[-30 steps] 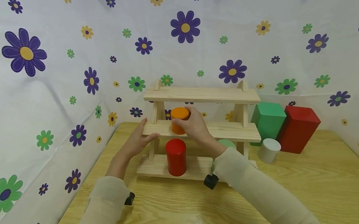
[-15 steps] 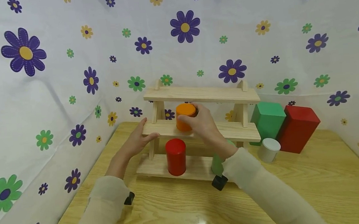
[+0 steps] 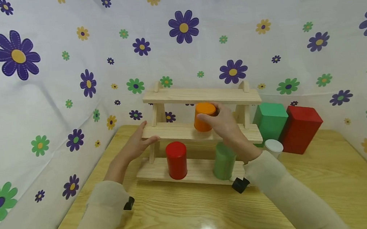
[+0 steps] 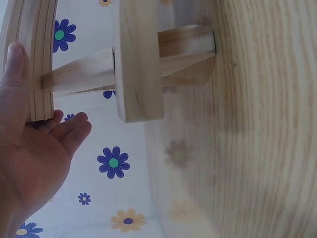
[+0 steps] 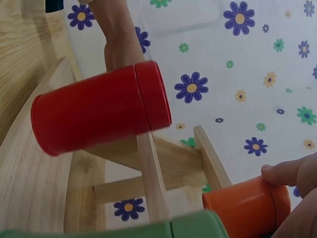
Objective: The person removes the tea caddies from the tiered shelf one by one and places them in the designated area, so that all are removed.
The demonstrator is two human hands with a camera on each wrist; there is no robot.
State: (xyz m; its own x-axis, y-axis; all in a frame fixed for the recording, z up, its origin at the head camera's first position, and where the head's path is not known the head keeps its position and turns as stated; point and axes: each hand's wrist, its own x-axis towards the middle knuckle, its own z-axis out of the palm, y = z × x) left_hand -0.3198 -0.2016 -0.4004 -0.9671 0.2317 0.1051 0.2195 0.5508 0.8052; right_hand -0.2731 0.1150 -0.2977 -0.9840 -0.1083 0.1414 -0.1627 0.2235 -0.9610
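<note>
My right hand [image 3: 228,123] holds an orange lidded tin [image 3: 205,117] over the middle board of a wooden three-tier shelf [image 3: 178,131], thumb at the front and fingers behind. In the right wrist view the orange tin [image 5: 247,206] shows at lower right with my thumb on its side. My left hand [image 3: 137,144] grips the left end of the middle board; in the left wrist view the thumb lies on one face of the board [image 4: 37,59] and the fingers curl at the other. On the bottom board stand a red tin [image 3: 176,160] and a light green tin [image 3: 224,162], partly behind my right wrist.
Right of the shelf stand a green box [image 3: 270,121], a red box [image 3: 302,129] and a small white tin [image 3: 274,146], partly hidden by my sleeve. A flower-print sheet [image 3: 162,21] hangs behind the wooden table [image 3: 179,216].
My right hand has moved right along the middle board with the orange tin, revealing more of the light green tin. My left hand keeps its hold on the shelf. The head view shifts slightly.
</note>
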